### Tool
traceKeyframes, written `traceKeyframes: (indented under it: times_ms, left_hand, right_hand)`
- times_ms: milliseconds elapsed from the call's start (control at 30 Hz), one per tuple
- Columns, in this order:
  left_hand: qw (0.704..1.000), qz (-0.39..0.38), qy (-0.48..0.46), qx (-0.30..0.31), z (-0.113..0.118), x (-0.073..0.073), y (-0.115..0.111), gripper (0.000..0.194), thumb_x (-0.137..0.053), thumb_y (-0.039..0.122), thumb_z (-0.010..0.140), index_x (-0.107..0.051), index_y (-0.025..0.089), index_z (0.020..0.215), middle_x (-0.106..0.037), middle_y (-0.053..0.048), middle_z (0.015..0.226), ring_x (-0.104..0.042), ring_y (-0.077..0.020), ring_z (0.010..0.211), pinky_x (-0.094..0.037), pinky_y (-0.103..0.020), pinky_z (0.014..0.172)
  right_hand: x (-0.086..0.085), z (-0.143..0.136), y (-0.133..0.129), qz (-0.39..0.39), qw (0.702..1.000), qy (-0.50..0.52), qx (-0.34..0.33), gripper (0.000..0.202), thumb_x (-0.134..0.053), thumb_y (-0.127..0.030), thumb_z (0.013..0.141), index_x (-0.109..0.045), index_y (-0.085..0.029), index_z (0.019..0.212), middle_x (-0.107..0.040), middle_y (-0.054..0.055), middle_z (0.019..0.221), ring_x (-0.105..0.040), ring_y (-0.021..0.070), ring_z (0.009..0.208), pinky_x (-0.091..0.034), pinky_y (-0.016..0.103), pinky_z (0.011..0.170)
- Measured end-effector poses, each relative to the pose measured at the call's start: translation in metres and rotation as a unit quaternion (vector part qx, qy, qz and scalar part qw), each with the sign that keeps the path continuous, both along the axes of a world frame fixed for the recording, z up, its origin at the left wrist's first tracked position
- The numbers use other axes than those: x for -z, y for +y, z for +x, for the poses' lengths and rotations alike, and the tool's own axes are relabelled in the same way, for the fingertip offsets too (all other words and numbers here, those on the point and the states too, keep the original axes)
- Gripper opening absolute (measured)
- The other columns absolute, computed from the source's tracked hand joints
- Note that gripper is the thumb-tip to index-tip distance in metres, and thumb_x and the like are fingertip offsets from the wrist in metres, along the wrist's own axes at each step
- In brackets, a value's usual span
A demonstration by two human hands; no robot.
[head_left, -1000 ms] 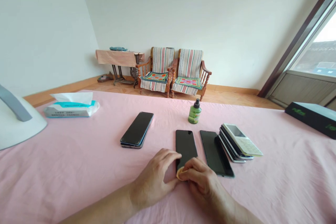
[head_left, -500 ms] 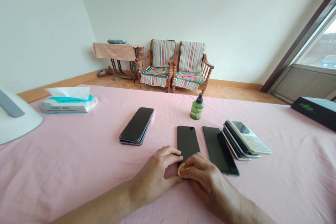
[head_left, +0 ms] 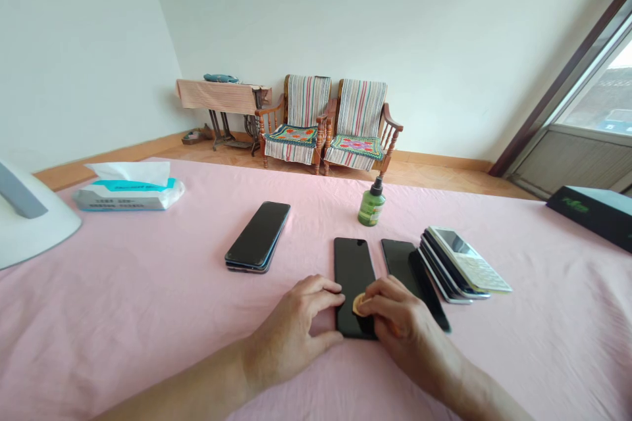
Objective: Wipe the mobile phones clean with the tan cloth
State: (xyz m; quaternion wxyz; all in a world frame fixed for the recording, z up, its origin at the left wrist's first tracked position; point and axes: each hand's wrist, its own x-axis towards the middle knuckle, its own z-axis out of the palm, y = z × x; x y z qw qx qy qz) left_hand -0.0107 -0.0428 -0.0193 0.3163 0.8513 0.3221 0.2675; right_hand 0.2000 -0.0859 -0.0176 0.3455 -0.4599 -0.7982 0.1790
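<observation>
A black smartphone (head_left: 353, 270) lies face up on the pink cloth (head_left: 187, 316) in front of me. Against its left edge rest the fingertips of my left hand (head_left: 291, 329), thumb spread apart near the lower corner. My right hand (head_left: 402, 316) pinches a small pale-yellow pad (head_left: 360, 305), perhaps sponge or cloth, pressed on the lower half of the screen. Just to the right, partly behind that hand, lies another dark phone (head_left: 402, 260). Beside it stands a leaning stack of several phones, topped by a white keypad phone (head_left: 467, 260).
A short pile of phones (head_left: 259, 233) lies left of centre. Behind the phones stands a green spray bottle (head_left: 371, 206). Farther out are a tissue pack (head_left: 128, 196), a white appliance (head_left: 37, 230) and a black box (head_left: 587, 210). Two wooden chairs (head_left: 323, 122) stand beyond.
My right hand has moved the yellow pad up and to the right across the screen, away from the phone's lower left corner. My left hand has stayed in place.
</observation>
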Motion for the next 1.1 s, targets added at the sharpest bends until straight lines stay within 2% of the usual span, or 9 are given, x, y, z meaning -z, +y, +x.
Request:
traceKeyframes:
  times_ms: [100,233,400,600,667,800,867,1000,1100]
  left_hand:
    - [1.000,0.003,0.001,-0.002,0.000,0.000,-0.001,0.051,-0.080,0.005,0.070,-0.064,0.020,0.116,-0.061,-0.005,0.120,-0.057,-0.0210,0.113,-0.044,-0.034,0.103]
    - [1.000,-0.001,-0.007,-0.015,0.000,0.000,-0.002,0.058,-0.081,0.003,0.066,-0.060,0.020,0.117,-0.062,-0.004,0.118,-0.057,-0.0214,0.112,-0.045,-0.035,0.101]
    - [0.999,-0.002,0.000,-0.035,0.001,0.001,-0.004,0.074,-0.080,0.001,0.065,-0.049,0.022,0.129,-0.060,-0.005,0.125,-0.054,-0.0233,0.117,-0.041,-0.040,0.106]
    - [0.999,-0.004,-0.014,-0.033,0.000,0.004,-0.003,0.080,-0.077,0.001,0.067,-0.042,0.027,0.134,-0.059,-0.003,0.126,-0.055,-0.0221,0.117,-0.042,-0.040,0.105]
    - [0.999,-0.001,-0.013,-0.033,-0.001,0.004,-0.003,0.080,-0.077,0.002,0.068,-0.041,0.027,0.134,-0.059,-0.003,0.126,-0.056,-0.0226,0.117,-0.043,-0.041,0.105]
    - [0.999,0.006,-0.007,-0.037,0.000,0.004,-0.004,0.079,-0.077,0.003,0.067,-0.041,0.028,0.133,-0.061,-0.003,0.123,-0.056,-0.0245,0.116,-0.042,-0.045,0.105]
    - [0.999,0.004,-0.009,-0.041,0.000,0.004,-0.003,0.081,-0.077,0.003,0.067,-0.040,0.029,0.134,-0.061,-0.003,0.124,-0.057,-0.0244,0.116,-0.042,-0.045,0.105]
    - [0.999,-0.005,-0.010,-0.044,0.001,0.005,-0.003,0.082,-0.076,0.001,0.066,-0.039,0.029,0.134,-0.060,-0.002,0.125,-0.056,-0.0231,0.116,-0.043,-0.043,0.105]
    - [0.999,-0.005,-0.002,-0.040,0.001,0.003,-0.004,0.078,-0.078,0.002,0.066,-0.043,0.028,0.130,-0.061,-0.003,0.123,-0.056,-0.0236,0.116,-0.042,-0.043,0.105]
  right_hand:
    - [0.004,0.001,0.001,0.011,1.000,-0.005,0.013,0.049,-0.038,0.009,0.077,-0.067,-0.021,0.103,-0.061,0.007,0.098,-0.057,0.0190,0.092,-0.049,0.033,0.081]
    - [0.007,-0.004,0.001,-0.002,1.000,0.013,-0.010,0.049,-0.040,0.011,0.073,-0.067,-0.022,0.097,-0.061,0.005,0.096,-0.057,0.0175,0.090,-0.050,0.030,0.079]
    - [0.005,-0.006,0.005,0.020,1.000,0.009,0.019,0.052,-0.038,0.009,0.079,-0.066,-0.023,0.109,-0.062,0.007,0.104,-0.056,0.0193,0.097,-0.049,0.034,0.084]
    - [0.005,-0.015,-0.001,-0.017,0.999,0.020,-0.035,0.054,-0.039,0.013,0.072,-0.068,-0.023,0.098,-0.062,0.004,0.097,-0.058,0.0164,0.091,-0.049,0.028,0.080]
    - [0.006,-0.010,0.001,-0.009,1.000,0.016,-0.021,0.053,-0.040,0.013,0.071,-0.069,-0.022,0.099,-0.062,0.004,0.098,-0.057,0.0172,0.092,-0.050,0.030,0.081]
    - [0.008,0.003,0.009,0.034,0.997,-0.013,0.064,0.047,-0.038,0.007,0.081,-0.067,-0.021,0.106,-0.063,0.008,0.102,-0.055,0.0220,0.095,-0.049,0.038,0.084]
    - [0.009,0.002,0.008,0.034,0.997,-0.013,0.064,0.049,-0.039,0.008,0.078,-0.067,-0.021,0.106,-0.063,0.008,0.102,-0.055,0.0219,0.096,-0.049,0.037,0.084]
    - [0.010,-0.005,0.003,0.007,1.000,0.007,0.020,0.052,-0.041,0.012,0.070,-0.069,-0.022,0.098,-0.063,0.005,0.099,-0.057,0.0187,0.094,-0.050,0.030,0.081]
    - [0.009,-0.003,0.007,0.027,0.998,-0.005,0.064,0.048,-0.039,0.009,0.076,-0.068,-0.021,0.101,-0.063,0.007,0.100,-0.055,0.0206,0.094,-0.049,0.034,0.082]
